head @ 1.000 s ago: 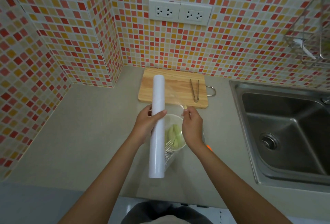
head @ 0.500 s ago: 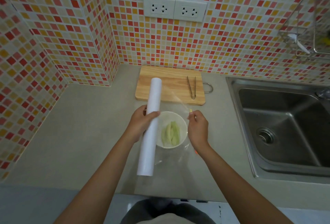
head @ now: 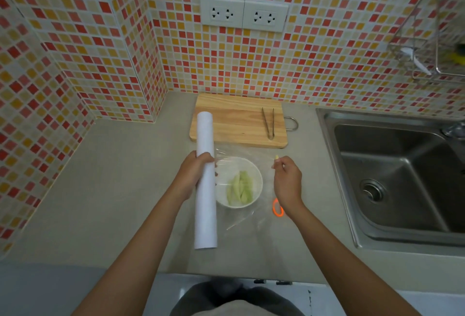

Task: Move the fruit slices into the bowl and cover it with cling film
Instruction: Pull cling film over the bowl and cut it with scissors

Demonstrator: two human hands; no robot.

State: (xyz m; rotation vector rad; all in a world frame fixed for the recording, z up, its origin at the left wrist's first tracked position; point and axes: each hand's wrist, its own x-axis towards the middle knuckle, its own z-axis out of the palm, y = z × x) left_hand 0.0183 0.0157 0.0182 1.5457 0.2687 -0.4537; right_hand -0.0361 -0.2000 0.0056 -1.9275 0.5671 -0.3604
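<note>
On the grey counter (head: 105,189), just in front of the wooden cutting board (head: 234,119), stands a white bowl (head: 256,177) holding several pale green fruit slices (head: 239,187), lying side by side on its floor. A clear sheet of cling film (head: 249,154) is stretched over the bowl, running from the roll at the left to the fingers at the right; its loose near edge wrinkles down onto the counter below the bowl.

The left hand (head: 193,177) grips the white cling film roll (head: 205,184) round its middle, fingers wrapped over the top, with the roll lying lengthwise just beside the bowl's left rim. The right hand (head: 286,179) is held to the right of the bowl, thumb and forefinger pinched together on the film's far corner, where a small yellowish bit shows; what that bit is I cannot tell. The other fingers are curled.

Metal tongs (head: 268,123) lie on the board's right part. An orange loop (head: 277,207) lies on the counter beneath the right wrist, seemingly under the film. A steel sink (head: 392,179) sits to the right.
</note>
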